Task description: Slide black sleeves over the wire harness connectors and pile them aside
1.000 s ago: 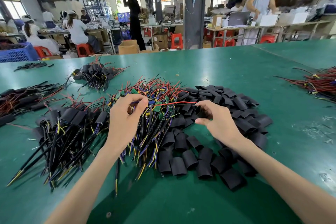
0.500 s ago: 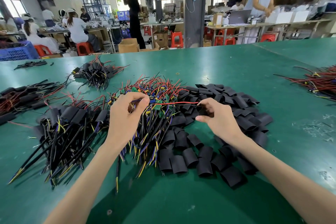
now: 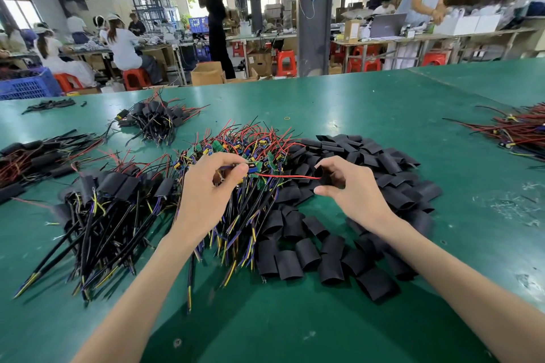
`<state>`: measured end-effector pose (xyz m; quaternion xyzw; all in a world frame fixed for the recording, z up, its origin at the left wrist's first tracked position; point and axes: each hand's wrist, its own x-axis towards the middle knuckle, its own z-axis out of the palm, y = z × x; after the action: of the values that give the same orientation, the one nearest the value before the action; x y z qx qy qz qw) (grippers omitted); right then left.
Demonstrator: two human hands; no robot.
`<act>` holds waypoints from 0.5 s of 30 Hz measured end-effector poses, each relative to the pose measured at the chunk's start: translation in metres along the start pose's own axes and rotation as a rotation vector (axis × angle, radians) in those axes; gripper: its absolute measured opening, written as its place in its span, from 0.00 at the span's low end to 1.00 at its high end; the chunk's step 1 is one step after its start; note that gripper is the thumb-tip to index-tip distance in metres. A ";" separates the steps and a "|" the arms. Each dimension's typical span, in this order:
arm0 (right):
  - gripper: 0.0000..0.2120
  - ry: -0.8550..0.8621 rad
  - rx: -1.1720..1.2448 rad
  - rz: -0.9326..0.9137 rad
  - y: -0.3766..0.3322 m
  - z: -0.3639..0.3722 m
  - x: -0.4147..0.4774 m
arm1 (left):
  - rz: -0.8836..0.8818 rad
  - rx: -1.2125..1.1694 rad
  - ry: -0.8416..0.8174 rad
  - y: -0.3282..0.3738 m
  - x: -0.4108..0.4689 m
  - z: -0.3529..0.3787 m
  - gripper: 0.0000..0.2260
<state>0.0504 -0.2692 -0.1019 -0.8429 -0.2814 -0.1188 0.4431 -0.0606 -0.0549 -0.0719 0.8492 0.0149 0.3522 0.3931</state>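
You stand at a wide green table (image 3: 354,103) in a busy workshop, with other people at benches in the upper part of the frame. At the centre of the frame your left hand (image 3: 206,194) has its fingers curled, and its thumb and forefinger pinch one wire harness (image 3: 252,169) at its small green connector board. From that board a red wire (image 3: 283,176) runs level to the right and reaches your right hand (image 3: 351,194). That hand pinches a single black sleeve (image 3: 323,178) between thumb and fingertips. The wire tip meets the sleeve, but you cannot tell whether it is inside yet. Both hands hover just above the heap of bare harnesses (image 3: 250,141), whose red leads and green boards point up the frame and whose black, yellow and purple leads fan toward you. Touching that heap on its right, the loose sleeves (image 3: 368,162) spread across the table and curve round below your right wrist. Left of your left forearm lies the pile of sleeved harnesses (image 3: 109,200). A smaller sleeved bundle (image 3: 153,118) lies farther up and left, and another (image 3: 35,156) sits at the left edge. More red-wired harnesses (image 3: 519,130) lie at the right edge, well apart. Beyond the table stand a blue crate (image 3: 26,87), red stools (image 3: 286,60) and a grey pillar (image 3: 312,9).
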 end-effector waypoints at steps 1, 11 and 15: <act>0.18 -0.003 -0.018 -0.025 -0.001 0.000 0.000 | -0.002 0.001 -0.003 0.000 0.000 0.000 0.06; 0.20 0.084 -0.402 -0.467 -0.014 0.008 -0.011 | 0.084 0.013 -0.029 0.008 -0.009 0.018 0.05; 0.21 0.025 -0.395 -0.522 -0.027 0.015 -0.018 | 0.051 -0.003 -0.074 0.013 -0.016 0.028 0.05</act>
<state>0.0199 -0.2518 -0.1003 -0.8104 -0.4539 -0.2911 0.2290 -0.0584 -0.0872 -0.0848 0.8612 -0.0219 0.3302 0.3857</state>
